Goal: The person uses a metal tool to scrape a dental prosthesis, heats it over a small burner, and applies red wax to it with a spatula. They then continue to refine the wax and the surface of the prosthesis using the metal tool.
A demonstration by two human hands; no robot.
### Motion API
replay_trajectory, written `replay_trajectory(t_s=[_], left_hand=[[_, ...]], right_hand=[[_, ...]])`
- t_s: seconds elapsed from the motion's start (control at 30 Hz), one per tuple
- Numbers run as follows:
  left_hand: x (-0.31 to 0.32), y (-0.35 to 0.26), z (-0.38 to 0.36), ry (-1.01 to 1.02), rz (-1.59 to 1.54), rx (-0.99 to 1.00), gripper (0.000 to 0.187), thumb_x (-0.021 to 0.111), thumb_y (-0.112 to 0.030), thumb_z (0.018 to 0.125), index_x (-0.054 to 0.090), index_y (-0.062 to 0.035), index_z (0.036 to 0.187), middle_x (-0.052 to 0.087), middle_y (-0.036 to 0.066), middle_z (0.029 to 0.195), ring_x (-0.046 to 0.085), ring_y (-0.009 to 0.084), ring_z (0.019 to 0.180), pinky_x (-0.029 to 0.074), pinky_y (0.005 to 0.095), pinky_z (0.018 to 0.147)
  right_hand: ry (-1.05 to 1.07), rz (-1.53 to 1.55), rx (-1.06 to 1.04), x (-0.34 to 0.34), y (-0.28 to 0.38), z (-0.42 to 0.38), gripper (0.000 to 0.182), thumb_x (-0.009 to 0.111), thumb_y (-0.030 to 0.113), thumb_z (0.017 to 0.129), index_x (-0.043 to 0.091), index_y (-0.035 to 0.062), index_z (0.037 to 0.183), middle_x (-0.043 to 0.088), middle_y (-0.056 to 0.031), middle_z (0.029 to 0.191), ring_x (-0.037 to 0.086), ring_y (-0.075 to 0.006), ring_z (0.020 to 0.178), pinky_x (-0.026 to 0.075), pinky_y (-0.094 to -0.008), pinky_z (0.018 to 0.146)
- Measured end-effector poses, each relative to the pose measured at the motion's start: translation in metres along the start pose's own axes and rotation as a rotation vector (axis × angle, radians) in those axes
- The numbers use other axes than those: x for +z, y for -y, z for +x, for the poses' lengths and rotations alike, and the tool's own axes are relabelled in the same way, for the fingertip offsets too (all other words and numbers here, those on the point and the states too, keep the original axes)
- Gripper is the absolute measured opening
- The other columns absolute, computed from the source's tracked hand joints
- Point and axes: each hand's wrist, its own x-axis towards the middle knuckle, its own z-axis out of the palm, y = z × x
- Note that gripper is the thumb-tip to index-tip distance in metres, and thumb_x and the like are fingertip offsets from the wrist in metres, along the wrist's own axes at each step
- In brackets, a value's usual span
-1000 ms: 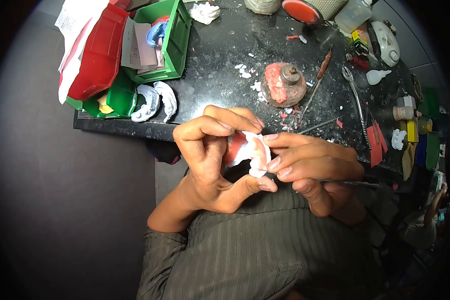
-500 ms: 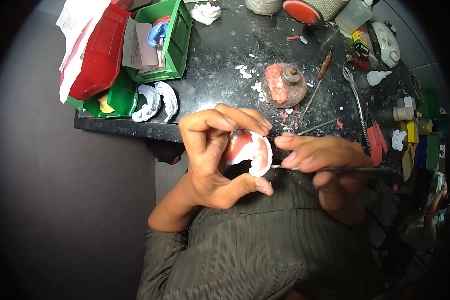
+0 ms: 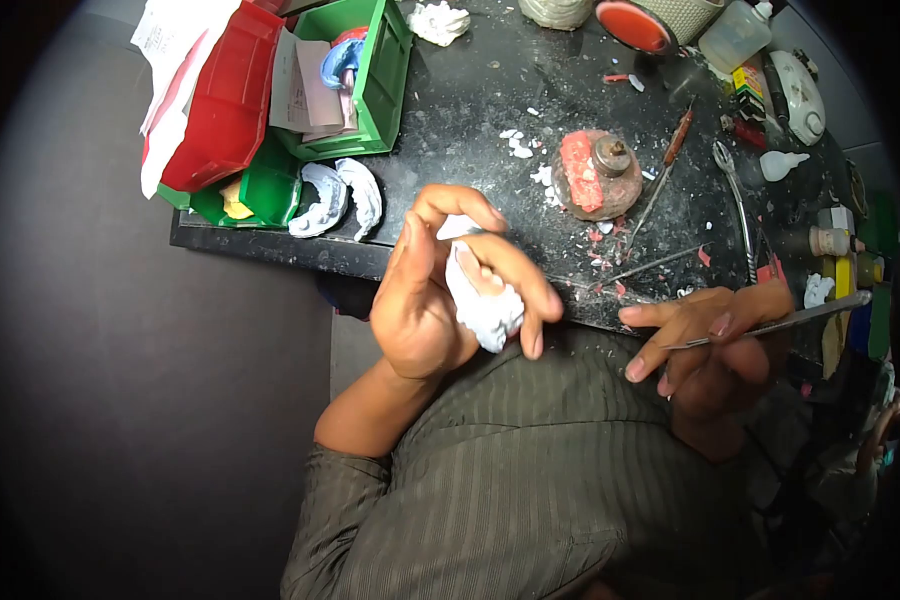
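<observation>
My left hand [image 3: 440,290] holds a white plaster dental piece [image 3: 490,309] with a pinkish inner part, tilted and partly covered by the fingers, in front of the bench edge. To its right, my right hand [image 3: 715,335] holds a slim metal tool [image 3: 810,314], its tip pointing left toward the piece but apart from it. Beyond the hands on the dark bench stands a round burner [image 3: 598,175] with pink wax on it. Two grey-white arch-shaped pieces [image 3: 320,200] [image 3: 362,198] lie at the bench's left edge.
Red [image 3: 220,90] and green bins [image 3: 380,90] stand at the back left. A red-handled knife [image 3: 678,138], a thin tool [image 3: 660,263] and metal pliers-like tool [image 3: 735,200] lie right of the burner. Bottles and small boxes crowd the far right, with a person's arm [image 3: 882,425] beyond.
My left hand has turned the dental piece, so more white shows. My right hand has moved right, away from it, and its tool is now angled upward. The view has shifted slightly.
</observation>
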Motion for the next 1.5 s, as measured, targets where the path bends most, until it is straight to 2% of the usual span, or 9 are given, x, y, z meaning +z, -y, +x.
replay_trajectory(t_s=[0.03, 0.27, 0.37, 0.4, 0.53, 0.77, 1.07, 1.13, 1.5], left_hand=[[-0.005, -0.004, -0.001, 0.098, -0.079, -0.043, 0.056, 0.010, -0.049, 0.104, 0.035, -0.0002, 0.115, 0.062, 0.033, 0.073, 0.061, 0.0332, 0.047, 0.052, 0.0363, 0.047], [0.004, -0.002, -0.010, -0.006, -0.034, -0.177, 0.088, 0.006, -0.071, 0.092, 0.049, 0.0049, 0.082, 0.056, 0.019, 0.059, 0.062, 0.0307, 0.045, 0.050, 0.0317, 0.035], [0.008, 0.009, -0.008, 0.018, -0.277, -0.108, 0.087, 0.008, -0.071, 0.091, 0.050, 0.0047, 0.084, 0.056, 0.018, 0.058, 0.063, 0.0313, 0.045, 0.049, 0.0318, 0.033], [0.008, 0.007, -0.007, 0.046, -0.237, -0.133, 0.084, 0.012, -0.070, 0.093, 0.051, 0.0043, 0.086, 0.055, 0.017, 0.056, 0.060, 0.0297, 0.041, 0.049, 0.0342, 0.034], [0.010, 0.014, -0.005, 0.070, -0.323, -0.063, 0.080, 0.015, -0.067, 0.095, 0.051, 0.0042, 0.087, 0.054, 0.017, 0.054, 0.054, 0.0275, 0.037, 0.049, 0.0372, 0.035], [0.008, 0.017, -0.002, 0.129, -0.337, -0.051, 0.072, 0.021, -0.069, 0.093, 0.053, -0.0040, 0.095, 0.054, 0.013, 0.049, 0.051, 0.0238, 0.033, 0.045, 0.0297, 0.032], [-0.005, 0.019, -0.005, 0.256, -0.146, -0.016, 0.043, 0.033, -0.051, 0.102, 0.052, -0.0126, 0.108, 0.052, 0.002, 0.083, 0.054, 0.0141, 0.074, 0.050, 0.0274, 0.074], [0.009, 0.022, -0.007, -0.015, -0.390, -0.004, 0.075, 0.017, -0.066, 0.096, 0.055, -0.0011, 0.091, 0.061, 0.020, 0.071, 0.051, 0.0265, 0.035, 0.040, 0.0330, 0.030], [0.014, 0.017, -0.004, -0.086, -0.390, -0.083, 0.076, 0.016, -0.067, 0.095, 0.054, -0.0018, 0.088, 0.058, 0.018, 0.067, 0.049, 0.0248, 0.035, 0.040, 0.0320, 0.030]], right_hand=[[-0.011, 0.034, 0.011, 0.001, -0.001, -0.002, 0.036, 0.051, 0.039, 0.099, 0.044, 0.0034, 0.099, 0.066, -0.0129, 0.066, 0.071, -0.0238, 0.068, 0.059, -0.0502, 0.080], [0.079, -0.283, -0.053, 0.015, 0.000, 0.008, 0.027, 0.063, 0.020, 0.095, 0.055, -0.0011, 0.110, 0.071, -0.0134, 0.088, 0.072, -0.0278, 0.091, 0.056, -0.0480, 0.090], [0.097, -0.305, -0.013, 0.027, 0.006, 0.013, 0.019, 0.064, 0.012, 0.094, 0.059, -0.0015, 0.107, 0.071, -0.0179, 0.097, 0.070, -0.0298, 0.099, 0.055, -0.0490, 0.091], [0.315, -0.434, 0.009, 0.017, 0.017, 0.026, 0.016, 0.066, 0.004, 0.091, 0.064, -0.0026, 0.104, 0.070, -0.0203, 0.103, 0.069, -0.0327, 0.103, 0.055, -0.0489, 0.093], [0.210, -0.388, -0.244, 0.029, -0.001, 0.023, 0.020, 0.068, 0.001, 0.087, 0.065, -0.0035, 0.105, 0.069, -0.0204, 0.106, 0.068, -0.0333, 0.102, 0.054, -0.0473, 0.095], [0.273, -0.447, -0.290, 0.035, -0.007, 0.023, 0.014, 0.057, 0.001, 0.093, 0.055, -0.0064, 0.104, 0.064, -0.0263, 0.103, 0.068, -0.0388, 0.099, 0.056, -0.0526, 0.093], [0.221, -0.459, -0.314, 0.038, -0.015, 0.020, 0.026, 0.067, -0.003, 0.084, 0.061, -0.0021, 0.109, 0.065, -0.0200, 0.109, 0.068, -0.0333, 0.102, 0.054, -0.0490, 0.095], [0.232, -0.453, -0.346, 0.037, -0.017, 0.020, 0.024, 0.067, -0.003, 0.084, 0.062, -0.0025, 0.108, 0.065, -0.0206, 0.108, 0.068, -0.0338, 0.102, 0.056, -0.0476, 0.094], [0.182, -0.424, -0.297, 0.041, -0.014, 0.021, 0.021, 0.067, -0.003, 0.085, 0.064, -0.0031, 0.105, 0.066, -0.0203, 0.107, 0.067, -0.0362, 0.104, 0.058, -0.0430, 0.091]])
